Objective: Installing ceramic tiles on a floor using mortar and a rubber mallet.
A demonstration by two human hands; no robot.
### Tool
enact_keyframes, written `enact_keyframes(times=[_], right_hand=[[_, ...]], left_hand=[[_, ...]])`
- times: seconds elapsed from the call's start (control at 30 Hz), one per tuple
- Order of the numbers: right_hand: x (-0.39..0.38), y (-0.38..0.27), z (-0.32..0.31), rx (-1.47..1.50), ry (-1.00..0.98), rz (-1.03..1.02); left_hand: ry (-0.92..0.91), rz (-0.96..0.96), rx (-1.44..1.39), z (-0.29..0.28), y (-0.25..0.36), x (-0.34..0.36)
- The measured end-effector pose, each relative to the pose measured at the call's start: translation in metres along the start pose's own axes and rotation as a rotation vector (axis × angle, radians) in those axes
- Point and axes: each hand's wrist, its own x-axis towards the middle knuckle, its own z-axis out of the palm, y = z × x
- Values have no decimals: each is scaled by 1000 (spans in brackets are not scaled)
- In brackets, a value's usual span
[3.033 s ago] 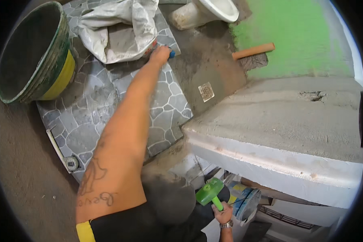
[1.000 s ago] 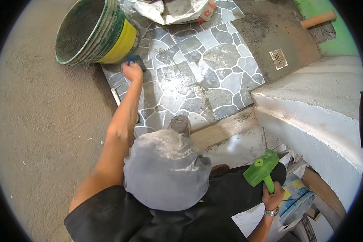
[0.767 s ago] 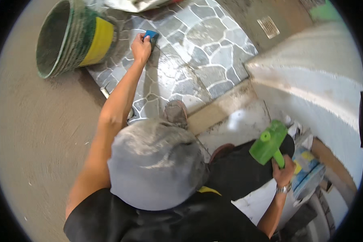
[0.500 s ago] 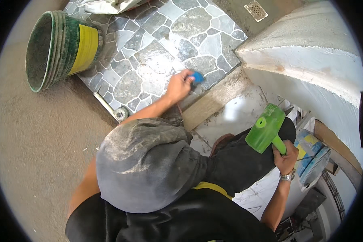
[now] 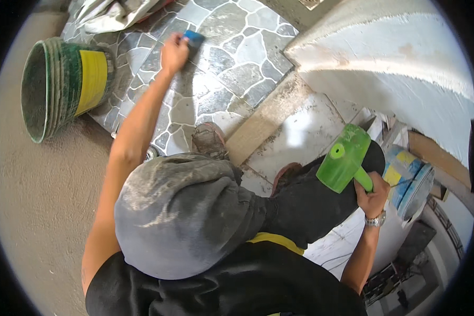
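My left hand reaches far forward over floor tiles patterned like grey stone. Its fingers are closed on a small blue piece, flat-sided, whose exact kind I cannot make out; it is at or just above the tile surface. At my right side, my right hand is wrapped round the handle of a green mallet. The mallet's head is raised over my right thigh. A watch sits on that wrist.
A green bucket with a yellow label lies tipped at the left. A pale sack rests at the far left. A dusty threshold strip borders the tiles, beside a curved plastered wall. Blue-and-yellow buckets stand at right.
My left hand has moved forward and left across the tiles with the blue piece. My right hand and the mallet have stayed nearly in place. The view has shifted slightly.
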Motion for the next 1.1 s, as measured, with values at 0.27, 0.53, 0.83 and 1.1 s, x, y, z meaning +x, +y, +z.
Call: enact_keyframes(times=[0.27,0.53,0.83,1.1], right_hand=[[11,-4,0,32,-5,-62],[3,-7,-2,-27,-14,7],[-1,-9,-5,-53,-50,14],[-4,-9,-5,-30,-34,14]], left_hand=[[-603,185,-200,53,84,-162],[-744,447,-191,50,100,-144],[-1143,681,47,29,78,-154],[-1003,-68,-430,-33,47,-81]])
